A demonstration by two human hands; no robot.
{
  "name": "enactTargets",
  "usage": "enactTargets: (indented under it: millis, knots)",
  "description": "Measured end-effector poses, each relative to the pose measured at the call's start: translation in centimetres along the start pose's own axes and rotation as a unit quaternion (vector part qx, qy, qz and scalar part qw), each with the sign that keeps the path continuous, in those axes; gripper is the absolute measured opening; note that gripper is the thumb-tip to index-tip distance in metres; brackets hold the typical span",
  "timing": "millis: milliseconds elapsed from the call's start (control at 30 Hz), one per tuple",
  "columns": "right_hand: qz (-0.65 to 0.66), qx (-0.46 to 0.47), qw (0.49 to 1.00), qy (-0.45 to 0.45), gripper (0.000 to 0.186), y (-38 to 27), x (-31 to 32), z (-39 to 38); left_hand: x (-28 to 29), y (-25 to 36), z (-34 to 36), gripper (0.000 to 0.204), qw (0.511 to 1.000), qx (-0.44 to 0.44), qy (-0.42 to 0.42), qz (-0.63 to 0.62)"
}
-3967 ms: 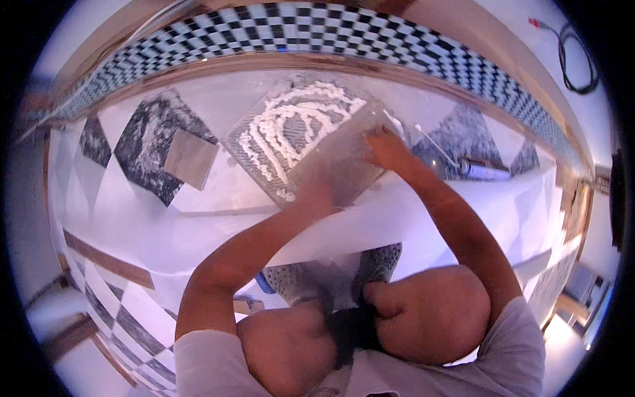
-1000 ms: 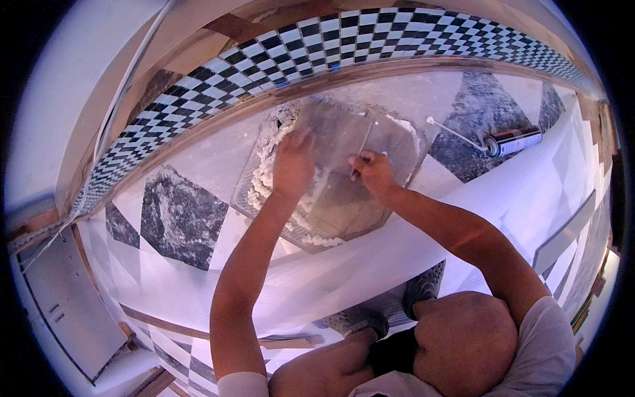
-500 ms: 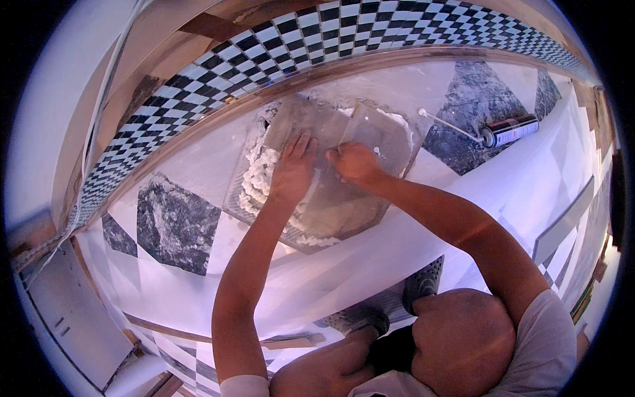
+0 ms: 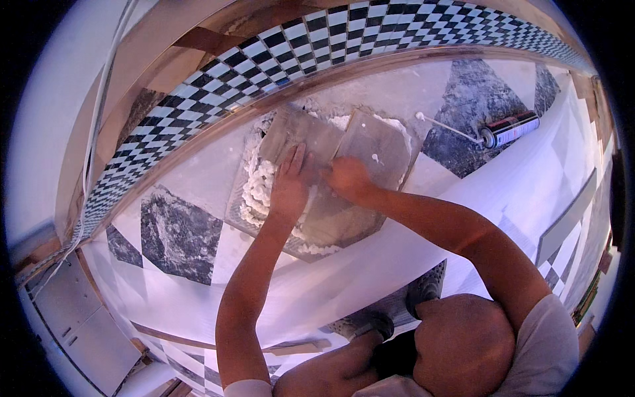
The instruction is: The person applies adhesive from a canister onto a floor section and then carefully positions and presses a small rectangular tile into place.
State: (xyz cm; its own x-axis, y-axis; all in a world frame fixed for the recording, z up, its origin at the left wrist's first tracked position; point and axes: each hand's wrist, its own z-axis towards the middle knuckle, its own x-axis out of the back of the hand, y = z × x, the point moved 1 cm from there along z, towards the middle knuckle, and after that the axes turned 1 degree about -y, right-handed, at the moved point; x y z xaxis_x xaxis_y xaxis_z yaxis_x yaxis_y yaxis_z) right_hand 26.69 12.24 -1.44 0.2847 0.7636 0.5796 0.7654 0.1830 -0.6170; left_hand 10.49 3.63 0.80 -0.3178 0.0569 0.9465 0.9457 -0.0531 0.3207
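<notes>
My left hand [image 4: 290, 188] lies with fingers stretched out on a flat grey-brown panel [image 4: 297, 134]. Close beside it, my right hand [image 4: 350, 181] is closed, knuckles up, by the seam with a second panel [image 4: 380, 142]; whatever its fingers may grip is hidden. A further flat piece [image 4: 340, 217] lies on the near side of both hands. Thick white foam beads [image 4: 256, 192] show along the left side, and more foam edges the far right. Under them is a larger ribbed sheet [image 4: 237, 210].
A dark spray can [image 4: 510, 129] with a thin white tube [image 4: 450, 127] lies at right on the black-and-white floor. White sheeting [image 4: 278, 298] runs between my feet and the panels. Behind rises a checkered tiled border [image 4: 317, 40]. A grey strip [image 4: 567, 215] lies far right.
Both hands have shifted slightly toward me over the panels, the left hand more so. The whole view has also moved a little. The can stays where it lay.
</notes>
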Motion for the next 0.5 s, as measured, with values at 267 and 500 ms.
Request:
enactTargets:
  millis: [267,500]
  knots:
    - [-0.131,0.106,0.983,0.078,0.038,1.0,-0.6,-0.7,-0.1,1.0,-0.5,0.049,0.999,0.015,-0.037,0.034]
    - [-0.119,0.086,0.985,0.093,0.030,-0.7,1.7,-1.8,-0.3,0.9,-0.5,0.050,0.998,0.011,-0.030,0.053]
